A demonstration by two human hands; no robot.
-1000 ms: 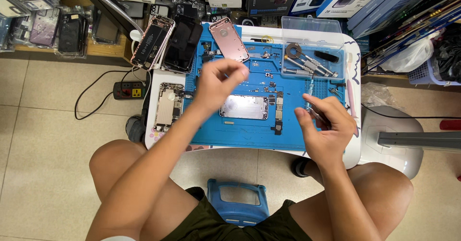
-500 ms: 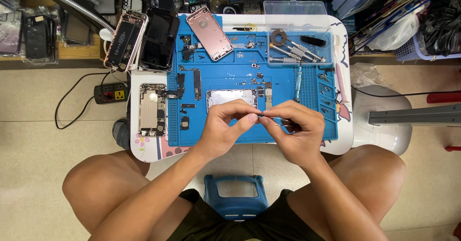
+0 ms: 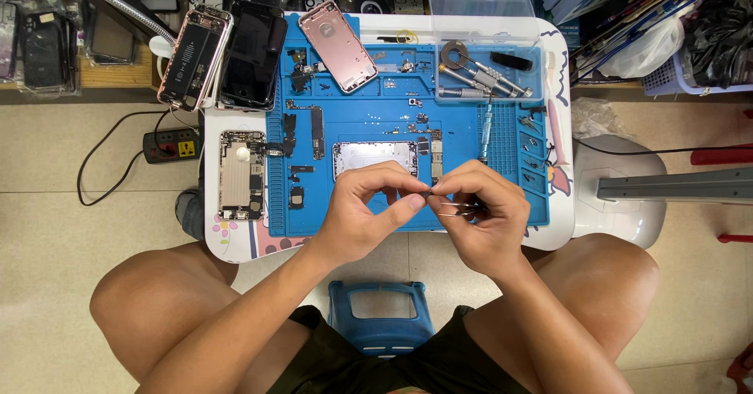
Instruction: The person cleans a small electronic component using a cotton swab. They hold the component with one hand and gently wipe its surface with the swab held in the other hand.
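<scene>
Both hands meet above the near edge of the blue mat (image 3: pixel 369 119): the left hand (image 3: pixel 367 215) pinches a tiny dark part (image 3: pixel 426 195) at its fingertips, while the right hand (image 3: pixel 480 213) is closed on thin metal tweezers (image 3: pixel 453 208) touching that part. So small a piece looks feather-light, stiff and easily lost or bent, best gripped by its edges. Farther off lie a metal plate (image 3: pixel 374 157), a stripped phone (image 3: pixel 240 175) at left, and a pink shell (image 3: pixel 338 35) at the far side.
</scene>
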